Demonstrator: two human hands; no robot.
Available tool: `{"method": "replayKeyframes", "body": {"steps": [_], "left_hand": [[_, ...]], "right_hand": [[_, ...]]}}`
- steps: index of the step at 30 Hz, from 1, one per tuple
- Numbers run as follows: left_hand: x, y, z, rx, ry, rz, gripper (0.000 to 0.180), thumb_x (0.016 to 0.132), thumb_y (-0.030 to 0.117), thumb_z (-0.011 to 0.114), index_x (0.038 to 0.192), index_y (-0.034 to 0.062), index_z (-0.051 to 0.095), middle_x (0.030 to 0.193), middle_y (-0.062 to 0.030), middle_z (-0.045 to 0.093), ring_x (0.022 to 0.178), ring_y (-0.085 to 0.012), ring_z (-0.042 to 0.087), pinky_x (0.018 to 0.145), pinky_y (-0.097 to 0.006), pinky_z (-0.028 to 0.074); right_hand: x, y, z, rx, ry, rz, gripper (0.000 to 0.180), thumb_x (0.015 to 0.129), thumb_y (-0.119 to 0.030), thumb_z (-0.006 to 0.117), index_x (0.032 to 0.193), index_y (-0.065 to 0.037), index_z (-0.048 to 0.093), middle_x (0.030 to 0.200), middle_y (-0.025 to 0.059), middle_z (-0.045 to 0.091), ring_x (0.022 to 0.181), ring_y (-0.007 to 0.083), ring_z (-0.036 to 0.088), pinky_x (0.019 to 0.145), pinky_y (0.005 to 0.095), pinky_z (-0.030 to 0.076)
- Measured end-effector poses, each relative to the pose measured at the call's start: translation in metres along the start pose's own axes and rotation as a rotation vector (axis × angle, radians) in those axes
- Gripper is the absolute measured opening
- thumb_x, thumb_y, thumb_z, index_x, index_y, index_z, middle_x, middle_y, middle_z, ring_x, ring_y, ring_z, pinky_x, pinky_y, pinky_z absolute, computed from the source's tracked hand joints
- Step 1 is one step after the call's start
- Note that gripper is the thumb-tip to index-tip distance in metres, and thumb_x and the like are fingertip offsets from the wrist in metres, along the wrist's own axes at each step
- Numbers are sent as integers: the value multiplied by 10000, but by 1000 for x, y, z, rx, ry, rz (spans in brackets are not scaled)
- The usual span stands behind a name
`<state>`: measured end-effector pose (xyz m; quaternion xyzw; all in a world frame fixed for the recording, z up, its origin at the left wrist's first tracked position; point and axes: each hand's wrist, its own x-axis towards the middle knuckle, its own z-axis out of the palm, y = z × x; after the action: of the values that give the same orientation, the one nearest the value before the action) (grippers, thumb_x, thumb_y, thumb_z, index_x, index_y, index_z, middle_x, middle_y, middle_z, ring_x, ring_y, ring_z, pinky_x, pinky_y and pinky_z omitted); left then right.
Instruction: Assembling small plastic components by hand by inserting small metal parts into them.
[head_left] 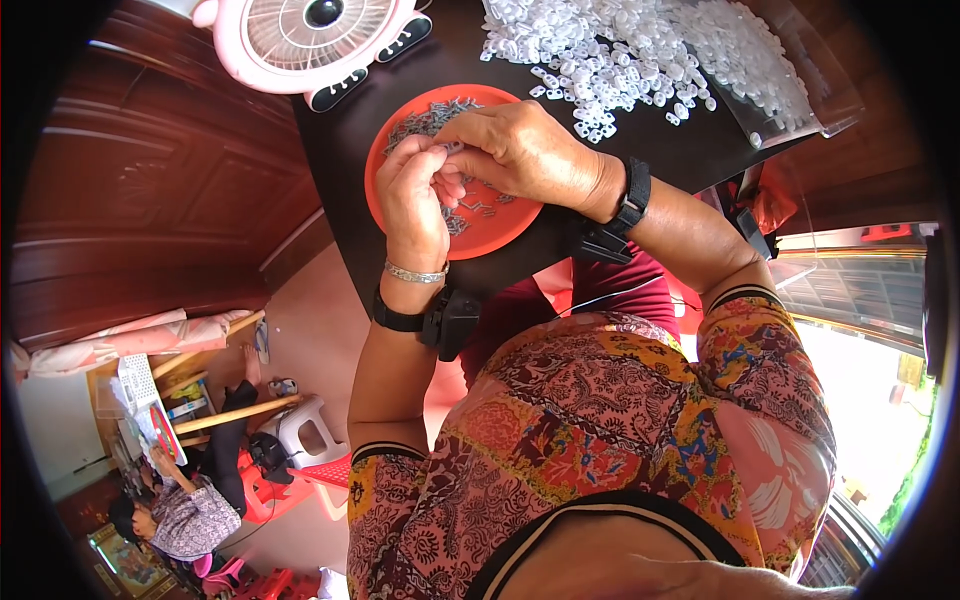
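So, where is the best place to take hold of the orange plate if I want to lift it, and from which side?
Probably at the orange plate rim on its left edge, coming from the left side. That arc is bare and raised above the dark table, so fingers can hook under it. The left hand and right hand cover the middle and right, and small metal pieces lie inside.

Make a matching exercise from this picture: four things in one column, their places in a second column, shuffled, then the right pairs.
Things:
1. orange plate
2. white plastic pieces
3. pink fan
4. silver bracelet

Places:
A. on the left hand's wrist
B. at the table's far left edge
C. under both hands, holding small grey metal parts
D. heaped on the black table, far right

Pairs: 1-C, 2-D, 3-B, 4-A
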<state>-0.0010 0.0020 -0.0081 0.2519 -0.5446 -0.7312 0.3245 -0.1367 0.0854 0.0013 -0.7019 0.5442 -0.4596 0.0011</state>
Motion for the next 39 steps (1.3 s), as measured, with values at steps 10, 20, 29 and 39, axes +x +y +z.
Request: {"method": "replayKeyframes", "body": {"steps": [10, 20, 29, 39], "left_hand": [[2, -2, 2, -2, -4, 24, 161, 865, 126, 489, 794, 28, 595, 589, -19, 533, 468, -80, 463, 452, -201, 362], [-1, 10, 0, -47, -73, 109, 182, 874, 155, 480, 764, 36, 564, 627, -28, 539, 523, -99, 485, 479, -226, 348], [1, 11, -2, -44, -65, 96, 173, 862, 158, 490, 758, 40, 562, 613, -21, 542, 509, -94, 487, 471, -213, 362], [1, 9, -5, 7, -48, 85, 182, 867, 179, 487, 765, 47, 560, 623, -16, 533, 518, -94, 476, 481, -217, 348]], "right_hand": [[0, 0, 0, -102, 52, -33, 183, 773, -134, 678, 935, -59, 638, 756, 116, 642, 669, 308, 631, 601, 360, 521], [4, -21, -182, -780, 662, 262, 199, 816, -187, 654, 893, -4, 664, 770, 153, 659, 677, 276, 656, 610, 338, 504], [-19, 30, -212, -933, 396, 281, 232, 784, -147, 652, 963, 0, 663, 860, 155, 641, 783, 275, 623, 668, 354, 490], [-4, 74, -67, -653, -413, 226, 161, 761, -186, 647, 885, -97, 698, 864, 84, 635, 858, 281, 613, 751, 381, 499]]}}
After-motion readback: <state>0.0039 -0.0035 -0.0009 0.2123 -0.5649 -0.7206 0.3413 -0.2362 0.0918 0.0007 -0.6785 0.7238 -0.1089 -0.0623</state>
